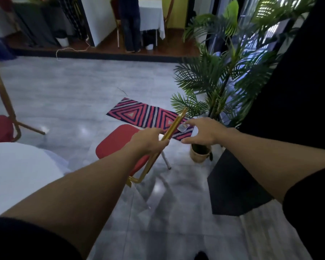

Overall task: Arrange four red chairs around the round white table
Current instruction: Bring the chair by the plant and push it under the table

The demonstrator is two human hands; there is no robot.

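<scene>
Head view. The left hand point(148, 140) is closed around the gold frame point(174, 126) of a red chair point(118, 141), gripping the back upright. The right hand point(204, 131) is open, fingers spread, just beside the top of that frame; contact cannot be confirmed. This chair stands on the grey floor point(73, 94), near the right edge of the round white table point(21, 171), which occupies the lower left. A second red chair point(0, 128), gold-framed, stands at the table's far edge. A striped red-and-dark rug point(144, 113) lies on the floor beyond the held chair. A potted palm point(219, 77) stands to the right, its pot point(199, 155) near the rug's right end.
</scene>
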